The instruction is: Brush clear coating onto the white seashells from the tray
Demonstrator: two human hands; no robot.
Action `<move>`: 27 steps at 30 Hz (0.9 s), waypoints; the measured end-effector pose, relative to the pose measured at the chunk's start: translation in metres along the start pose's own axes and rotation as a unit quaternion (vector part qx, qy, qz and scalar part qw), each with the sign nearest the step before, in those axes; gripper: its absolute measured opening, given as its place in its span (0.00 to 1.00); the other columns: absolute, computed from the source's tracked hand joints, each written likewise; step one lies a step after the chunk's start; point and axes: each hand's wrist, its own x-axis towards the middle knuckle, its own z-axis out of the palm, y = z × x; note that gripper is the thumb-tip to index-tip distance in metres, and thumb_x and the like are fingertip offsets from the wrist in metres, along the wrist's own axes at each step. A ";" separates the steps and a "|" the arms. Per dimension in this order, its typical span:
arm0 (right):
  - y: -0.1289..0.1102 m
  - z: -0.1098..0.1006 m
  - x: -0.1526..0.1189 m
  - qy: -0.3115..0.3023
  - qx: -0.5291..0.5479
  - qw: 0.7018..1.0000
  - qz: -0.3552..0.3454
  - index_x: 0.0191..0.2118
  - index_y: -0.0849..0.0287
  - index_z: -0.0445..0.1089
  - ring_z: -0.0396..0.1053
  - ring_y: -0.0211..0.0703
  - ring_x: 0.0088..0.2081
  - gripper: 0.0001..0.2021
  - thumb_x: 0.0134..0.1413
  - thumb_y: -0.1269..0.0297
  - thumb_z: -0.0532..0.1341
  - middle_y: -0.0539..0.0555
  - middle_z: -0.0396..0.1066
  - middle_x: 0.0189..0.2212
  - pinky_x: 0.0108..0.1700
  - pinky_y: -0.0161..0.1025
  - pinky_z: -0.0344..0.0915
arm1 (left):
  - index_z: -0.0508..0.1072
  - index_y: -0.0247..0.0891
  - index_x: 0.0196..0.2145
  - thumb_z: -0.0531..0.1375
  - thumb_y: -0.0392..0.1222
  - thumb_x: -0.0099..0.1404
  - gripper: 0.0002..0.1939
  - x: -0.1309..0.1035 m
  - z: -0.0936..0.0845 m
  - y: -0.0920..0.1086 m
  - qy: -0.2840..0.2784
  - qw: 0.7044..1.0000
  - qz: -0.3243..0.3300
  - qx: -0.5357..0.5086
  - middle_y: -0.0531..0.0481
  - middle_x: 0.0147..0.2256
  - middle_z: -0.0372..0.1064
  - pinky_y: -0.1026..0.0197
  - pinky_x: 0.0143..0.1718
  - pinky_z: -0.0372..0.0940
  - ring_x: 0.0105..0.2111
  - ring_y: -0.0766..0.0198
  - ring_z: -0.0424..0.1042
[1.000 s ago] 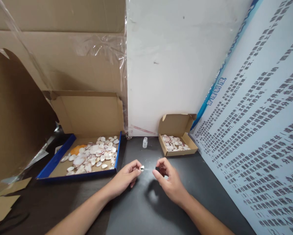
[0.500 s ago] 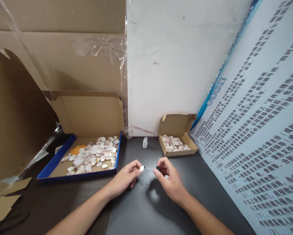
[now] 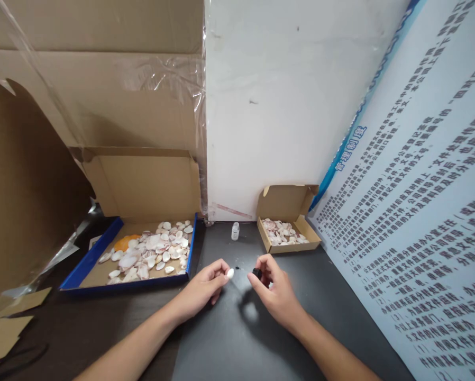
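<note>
Between the thumb and fingers of my left hand is a small white shell, held above the dark table. My right hand pinches a black cap a short distance to the right of the shell. A thin stem with a dark tip seems to reach from the cap toward the shell; its middle is hard to make out. Behind both hands a small clear glass bottle stands upright on the table.
A blue-edged box with many shells stands open at the left. At the back right is a smaller open cardboard box of shells. Cardboard pieces lie at the far left. A printed board leans along the right.
The dark tip has moved slightly right and up, leaving a small gap beside the shell. The black cap has tilted a little in my right hand.
</note>
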 end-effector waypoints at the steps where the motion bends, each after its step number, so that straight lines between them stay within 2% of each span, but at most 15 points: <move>1: 0.000 0.000 0.000 -0.004 0.011 1.000 -0.003 0.36 0.56 0.57 0.55 0.35 0.24 0.08 0.59 0.61 0.58 0.43 0.54 0.22 0.27 0.33 0.53 | 0.62 0.39 0.34 0.56 0.51 0.65 0.12 0.000 0.000 0.000 0.000 1.000 0.000 -0.001 0.61 0.23 0.49 0.69 0.20 0.53 0.20 0.73 0.49; 4: -0.001 0.000 -0.001 -0.019 0.022 1.000 -0.008 0.37 0.56 0.57 0.56 0.35 0.24 0.08 0.59 0.61 0.58 0.43 0.55 0.22 0.28 0.32 0.54 | 0.62 0.39 0.34 0.57 0.52 0.64 0.13 0.000 0.000 0.000 -0.001 1.000 0.000 -0.005 0.61 0.23 0.49 0.69 0.21 0.53 0.19 0.73 0.49; 7: -0.002 -0.001 -0.001 -0.010 0.000 1.000 -0.003 0.36 0.56 0.57 0.55 0.35 0.24 0.08 0.59 0.61 0.59 0.43 0.55 0.22 0.27 0.33 0.53 | 0.62 0.39 0.34 0.57 0.52 0.64 0.13 -0.001 0.000 0.000 0.002 1.000 -0.004 0.000 0.61 0.23 0.49 0.69 0.20 0.53 0.19 0.73 0.49; 12: -0.001 0.000 -0.001 -0.027 0.034 0.999 -0.006 0.37 0.56 0.57 0.57 0.36 0.25 0.08 0.60 0.60 0.57 0.44 0.56 0.23 0.28 0.33 0.55 | 0.61 0.40 0.34 0.57 0.53 0.63 0.14 -0.002 0.002 0.003 0.002 1.000 -0.004 -0.006 0.61 0.23 0.49 0.69 0.21 0.54 0.20 0.72 0.49; 16: -0.001 0.000 -0.001 -0.011 -0.001 1.000 0.002 0.36 0.56 0.57 0.55 0.36 0.24 0.08 0.59 0.60 0.58 0.43 0.54 0.22 0.27 0.33 0.53 | 0.62 0.39 0.34 0.57 0.53 0.64 0.14 -0.002 0.002 0.004 0.006 1.000 -0.009 0.002 0.60 0.24 0.49 0.69 0.21 0.53 0.20 0.72 0.50; 21: -0.003 -0.001 -0.001 -0.027 0.023 0.999 -0.011 0.37 0.56 0.57 0.57 0.35 0.25 0.07 0.60 0.60 0.57 0.44 0.56 0.23 0.28 0.33 0.55 | 0.62 0.39 0.34 0.57 0.52 0.63 0.14 0.000 0.000 0.000 0.000 1.000 -0.003 -0.004 0.60 0.24 0.49 0.69 0.21 0.53 0.20 0.73 0.49; 27: -0.003 -0.001 -0.002 -0.010 0.007 1.000 -0.006 0.36 0.56 0.57 0.56 0.35 0.24 0.08 0.59 0.61 0.58 0.43 0.55 0.22 0.27 0.33 0.54 | 0.62 0.39 0.34 0.57 0.53 0.63 0.14 -0.001 0.001 0.001 0.003 1.000 -0.006 0.000 0.60 0.24 0.49 0.69 0.21 0.53 0.20 0.73 0.50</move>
